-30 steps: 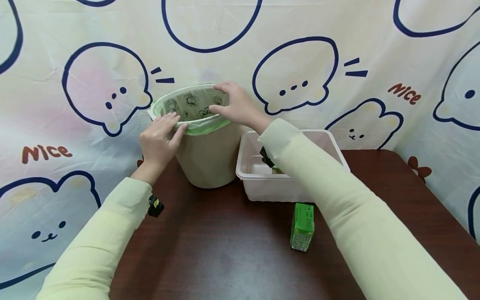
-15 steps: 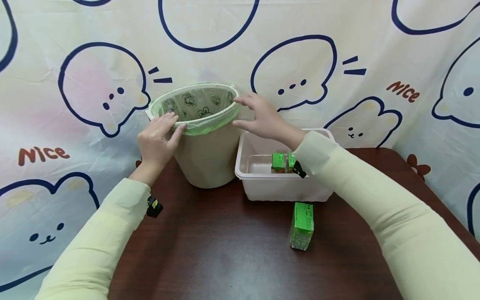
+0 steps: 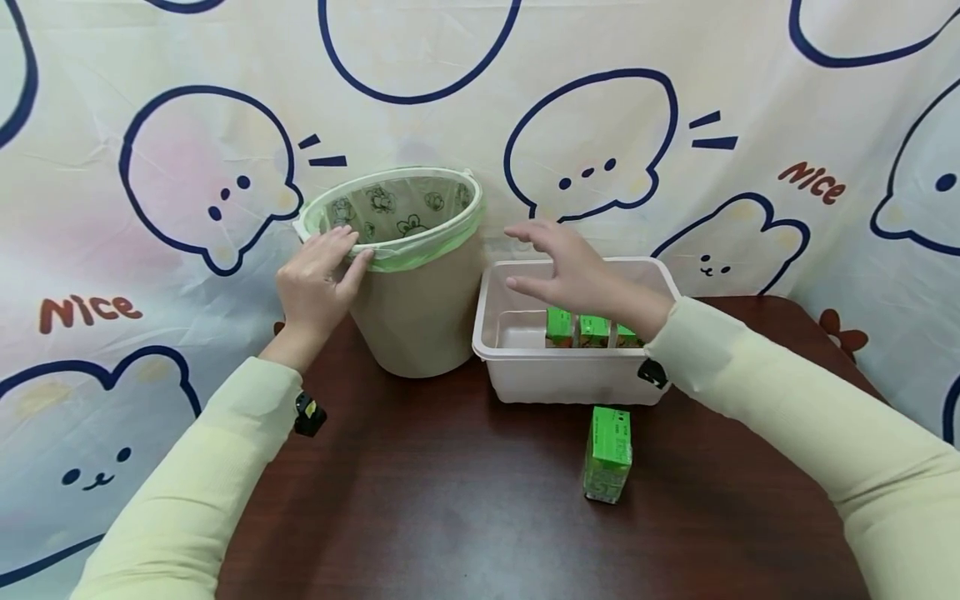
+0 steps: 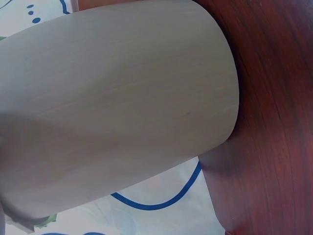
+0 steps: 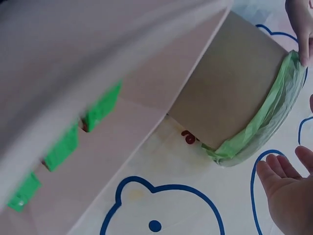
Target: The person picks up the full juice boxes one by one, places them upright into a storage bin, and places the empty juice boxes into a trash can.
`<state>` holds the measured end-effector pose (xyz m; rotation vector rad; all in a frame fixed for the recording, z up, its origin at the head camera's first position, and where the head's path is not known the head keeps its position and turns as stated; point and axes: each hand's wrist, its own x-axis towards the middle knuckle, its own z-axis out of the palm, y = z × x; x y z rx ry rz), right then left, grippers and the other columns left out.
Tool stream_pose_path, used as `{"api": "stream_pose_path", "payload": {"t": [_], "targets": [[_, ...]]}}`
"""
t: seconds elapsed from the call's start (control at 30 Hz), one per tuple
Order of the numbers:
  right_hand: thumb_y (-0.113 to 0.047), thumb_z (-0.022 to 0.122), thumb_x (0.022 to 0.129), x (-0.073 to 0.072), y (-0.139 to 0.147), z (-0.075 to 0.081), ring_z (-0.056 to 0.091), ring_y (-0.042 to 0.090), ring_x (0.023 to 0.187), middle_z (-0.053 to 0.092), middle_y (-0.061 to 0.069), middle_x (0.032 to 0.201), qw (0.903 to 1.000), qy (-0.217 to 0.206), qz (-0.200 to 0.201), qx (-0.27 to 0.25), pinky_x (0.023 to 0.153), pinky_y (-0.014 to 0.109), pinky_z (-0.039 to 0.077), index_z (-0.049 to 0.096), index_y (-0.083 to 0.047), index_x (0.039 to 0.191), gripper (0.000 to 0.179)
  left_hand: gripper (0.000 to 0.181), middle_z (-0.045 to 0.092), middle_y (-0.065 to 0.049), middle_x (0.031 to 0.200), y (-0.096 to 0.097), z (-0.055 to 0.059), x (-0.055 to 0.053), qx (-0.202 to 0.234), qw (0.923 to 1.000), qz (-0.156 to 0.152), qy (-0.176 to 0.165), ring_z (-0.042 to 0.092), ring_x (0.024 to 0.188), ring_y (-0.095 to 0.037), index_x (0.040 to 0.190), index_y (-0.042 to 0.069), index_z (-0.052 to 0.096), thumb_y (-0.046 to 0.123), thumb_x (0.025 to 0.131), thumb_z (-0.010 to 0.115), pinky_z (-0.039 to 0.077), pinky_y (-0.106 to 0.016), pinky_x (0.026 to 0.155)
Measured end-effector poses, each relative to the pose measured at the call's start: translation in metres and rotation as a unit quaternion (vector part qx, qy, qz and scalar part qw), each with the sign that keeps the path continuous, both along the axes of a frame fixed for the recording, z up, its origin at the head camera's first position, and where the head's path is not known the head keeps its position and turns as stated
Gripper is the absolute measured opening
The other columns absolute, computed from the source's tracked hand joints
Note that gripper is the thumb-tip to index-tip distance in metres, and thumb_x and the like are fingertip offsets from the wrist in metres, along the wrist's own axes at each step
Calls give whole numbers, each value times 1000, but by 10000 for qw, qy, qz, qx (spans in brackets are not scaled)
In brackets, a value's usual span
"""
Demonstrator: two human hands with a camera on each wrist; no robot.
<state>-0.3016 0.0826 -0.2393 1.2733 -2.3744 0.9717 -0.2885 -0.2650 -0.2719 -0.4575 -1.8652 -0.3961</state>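
A beige trash bin (image 3: 420, 317) stands at the back of the table, lined with a light-green bag (image 3: 431, 252) folded over its rim under a pale ring. My left hand (image 3: 309, 279) holds the near left rim, fingers over the edge and thumb at the outside; in the left wrist view the bin's wall (image 4: 122, 93) fills most of the picture. My right hand (image 3: 573, 275) hovers above the white plastic tub (image 3: 570, 379), fingers and thumb spread and holding nothing. In the right wrist view, that hand (image 5: 288, 196) is apart from the bin's rim.
Inside the tub are 3 small green cartons (image 3: 594, 327) in a row. Another green carton (image 3: 608, 454) stands on the dark wooden table (image 3: 450, 508) in front of the tub. A cartoon-printed cloth (image 3: 420, 50) hangs behind the table.
My right hand has left the bin's right rim and moved right, over the tub. The cartons in the tub have come into sight. My left hand stays at the rim.
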Motion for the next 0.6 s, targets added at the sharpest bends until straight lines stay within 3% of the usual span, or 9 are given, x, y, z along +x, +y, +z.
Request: {"api": "stream_pose_path", "payload": {"t": [0.3,0.6], "targets": [[-18,75,87,22,24,-17,49,24,123,52,11,137,9985,280,451,-107,98,42,45,52,-1,137,57,32,70,-13,108,1,1,1,49,10000,-34,63,67,103,-28,108,3,75,28,88,70,45,-39,99],[-21,78,84,52,42,-35,52,20,121,54,6,136,9976,430,535,-31,99,40,44,54,-7,137,60,31,70,-13,108,1,1,1,49,9999,-60,68,67,102,-28,108,3,75,27,88,70,46,-39,99]]}}
